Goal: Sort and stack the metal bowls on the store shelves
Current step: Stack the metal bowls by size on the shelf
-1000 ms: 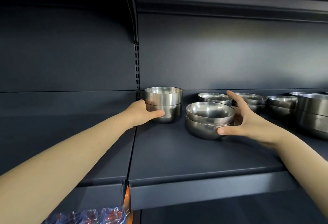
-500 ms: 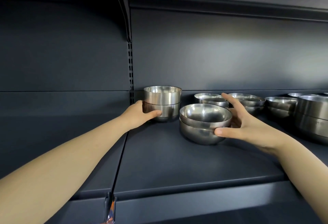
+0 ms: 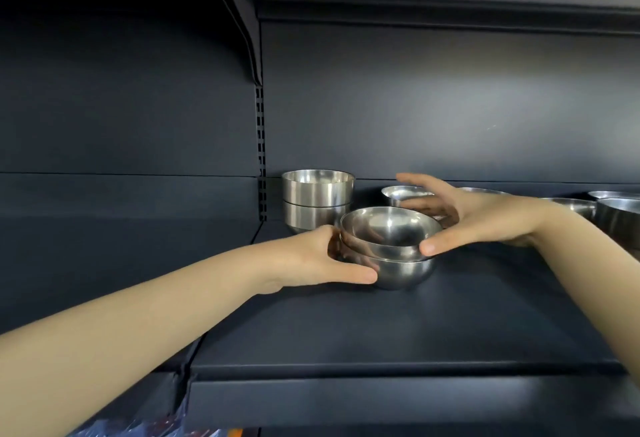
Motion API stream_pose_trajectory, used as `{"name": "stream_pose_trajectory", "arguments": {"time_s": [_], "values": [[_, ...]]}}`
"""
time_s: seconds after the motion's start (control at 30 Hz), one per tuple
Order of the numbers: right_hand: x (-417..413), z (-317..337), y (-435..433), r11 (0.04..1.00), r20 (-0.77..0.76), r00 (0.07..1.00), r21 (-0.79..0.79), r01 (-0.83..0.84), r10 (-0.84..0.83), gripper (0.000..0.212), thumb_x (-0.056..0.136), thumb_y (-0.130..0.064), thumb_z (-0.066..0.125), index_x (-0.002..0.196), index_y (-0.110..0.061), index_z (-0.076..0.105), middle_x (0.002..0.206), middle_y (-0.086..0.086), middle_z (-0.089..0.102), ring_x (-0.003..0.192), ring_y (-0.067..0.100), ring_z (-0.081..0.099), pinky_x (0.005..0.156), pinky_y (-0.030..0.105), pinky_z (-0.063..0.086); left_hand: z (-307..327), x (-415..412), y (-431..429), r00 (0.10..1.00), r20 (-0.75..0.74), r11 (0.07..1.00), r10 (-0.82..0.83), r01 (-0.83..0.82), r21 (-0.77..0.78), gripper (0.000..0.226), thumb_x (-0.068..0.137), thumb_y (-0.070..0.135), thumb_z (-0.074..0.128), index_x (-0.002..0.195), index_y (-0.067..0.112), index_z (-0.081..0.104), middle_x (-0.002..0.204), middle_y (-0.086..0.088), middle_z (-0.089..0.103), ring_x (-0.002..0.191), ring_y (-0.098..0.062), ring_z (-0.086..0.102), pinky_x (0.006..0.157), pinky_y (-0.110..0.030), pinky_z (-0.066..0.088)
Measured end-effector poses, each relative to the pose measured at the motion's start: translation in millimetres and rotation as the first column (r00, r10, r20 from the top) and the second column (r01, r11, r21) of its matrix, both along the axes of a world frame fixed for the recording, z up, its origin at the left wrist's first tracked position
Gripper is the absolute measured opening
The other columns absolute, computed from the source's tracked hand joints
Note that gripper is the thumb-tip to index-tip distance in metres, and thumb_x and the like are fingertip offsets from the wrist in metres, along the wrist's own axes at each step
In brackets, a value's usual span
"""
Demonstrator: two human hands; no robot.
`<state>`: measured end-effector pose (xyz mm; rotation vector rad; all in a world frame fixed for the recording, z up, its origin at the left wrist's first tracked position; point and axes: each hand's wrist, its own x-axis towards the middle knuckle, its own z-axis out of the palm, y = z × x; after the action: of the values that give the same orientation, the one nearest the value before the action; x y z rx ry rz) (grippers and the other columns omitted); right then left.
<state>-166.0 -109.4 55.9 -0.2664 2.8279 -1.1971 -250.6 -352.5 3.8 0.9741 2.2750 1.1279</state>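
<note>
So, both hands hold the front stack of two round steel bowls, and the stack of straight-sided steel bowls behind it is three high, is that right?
Not quite: the head view shows the stack of straight-sided steel bowls is two high, not three. The left hand and the right hand do hold the front stack of two round steel bowls.

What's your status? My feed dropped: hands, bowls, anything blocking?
Left hand, right hand both grip round bowl stack. Straight-sided bowl stack close behind-left. Other bowls right.
</note>
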Motion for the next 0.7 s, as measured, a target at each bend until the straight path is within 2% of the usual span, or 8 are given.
{"name": "stream_pose_trajectory", "arguments": {"time_s": [0.07,0.13,0.2,0.3,0.4,0.57,0.7], "values": [[-7.8,5.3,3.0,0.998,0.053,0.996,0.010,-0.066,0.065,0.110,0.052,-0.044,0.086,0.141,-0.058,0.024,0.146,-0.021,0.039,0.130,-0.011,0.039,0.099,0.017,0.041,-2.5,2.2,11.0,1.000,0.024,0.998,-0.017,0.016,0.064,0.042,0.078,0.029,0.080,0.113,0.031,0.057,0.104,0.014,0.071,0.103,0.004,0.062,0.100,-0.019,0.044],[-12.8,2.9,6.6,0.997,0.047,0.996,-0.004,-0.082,0.082,0.108,0.051,-0.042,0.086,0.143,-0.050,0.030,0.144,-0.022,0.042,0.124,-0.016,0.043,0.092,0.011,0.044,-9.4,0.2,14.2,0.999,0.051,0.992,-0.001,-0.006,0.128,0.049,0.077,0.027,0.081,0.117,0.026,0.054,0.099,0.015,0.072,0.102,0.003,0.062,0.104,-0.026,0.044],[-15.3,-4.0,11.8,0.997,0.000,0.997,-0.043,-0.072,0.072,0.104,0.050,-0.042,0.085,0.142,-0.045,0.036,0.143,-0.019,0.046,0.123,-0.014,0.046,0.094,0.012,0.044,-14.7,-0.6,14.8,0.998,0.045,0.987,0.040,-0.046,0.152,0.057,0.071,0.031,0.084,0.118,0.025,0.052,0.100,0.016,0.073,0.104,0.002,0.063,0.104,-0.029,0.044],[-16.0,-10.3,16.6,0.995,-0.057,0.997,-0.077,-0.061,0.057,0.099,0.049,-0.043,0.084,0.139,-0.042,0.043,0.139,-0.014,0.052,0.125,-0.008,0.049,0.102,0.020,0.042,-16.0,0.2,15.6,0.998,0.021,0.986,0.056,-0.058,0.154,0.052,0.074,0.028,0.082,0.116,0.027,0.051,0.103,0.014,0.073,0.104,0.003,0.063,0.101,-0.024,0.046],[-14.9,-13.6,17.6,0.990,-0.082,0.995,-0.120,-0.069,0.059,0.096,0.049,-0.041,0.084,0.137,-0.040,0.045,0.138,-0.014,0.054,0.122,-0.006,0.053,0.100,0.019,0.044,-16.1,1.4,16.8,0.999,0.005,0.985,0.054,-0.054,0.165,0.044,0.076,0.023,0.080,0.111,0.028,0.053,0.094,0.019,0.072,0.098,0.007,0.063,0.090,-0.012,0.047],[-13.8,-21.1,17.8,0.985,-0.125,0.991,-0.159,-0.066,0.046,0.094,0.048,-0.038,0.084,0.135,-0.036,0.049,0.138,-0.010,0.055,0.122,-0.004,0.054,0.097,0.016,0.045,-14.4,5.5,16.5,0.997,-0.010,0.983,0.071,-0.068,0.170,0.044,0.077,0.022,0.079,0.112,0.024,0.053,0.095,0.017,0.072,0.099,0.005,0.064,0.092,-0.015,0.047],[-16.1,-21.9,18.8,0.988,-0.132,0.990,-0.143,-0.063,0.044,0.096,0.048,-0.041,0.084,0.136,-0.039,0.046,0.139,-0.010,0.053,0.121,-0.005,0.054,0.096,0.016,0.045,-13.7,6.4,17.4,0.999,-0.009,0.983,0.052,-0.049,0.178,0.043,0.078,0.021,0.078,0.113,0.023,0.053,0.087,0.026,0.071,0.096,0.009,0.063,0.087,-0.011,0.047]]}}
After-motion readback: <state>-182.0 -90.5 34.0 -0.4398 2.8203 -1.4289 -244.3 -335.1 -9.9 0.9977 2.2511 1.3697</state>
